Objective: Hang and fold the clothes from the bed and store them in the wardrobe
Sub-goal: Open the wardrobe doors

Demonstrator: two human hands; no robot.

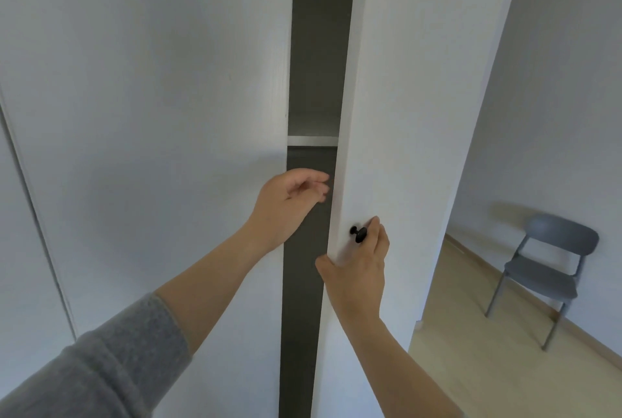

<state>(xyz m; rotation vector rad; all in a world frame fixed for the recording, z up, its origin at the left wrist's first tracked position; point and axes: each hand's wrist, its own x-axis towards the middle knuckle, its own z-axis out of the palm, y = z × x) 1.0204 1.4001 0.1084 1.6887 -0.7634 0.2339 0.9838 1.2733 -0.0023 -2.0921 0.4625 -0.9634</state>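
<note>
The white wardrobe fills the view. Its right door (404, 114) stands ajar, leaving a narrow dark gap with a white shelf edge (311, 141) visible inside. My right hand (356, 269) grips the edge of that door just below its black knob (359, 234), thumb wrapped round the inner side. My left hand (289, 205) hovers in front of the gap next to the left door (151, 114), fingers loosely curled and holding nothing. No clothes or bed are in view.
A grey chair (548, 269) stands on the light wooden floor (471, 350) at the right, against a white wall. Another door panel seam runs down the far left.
</note>
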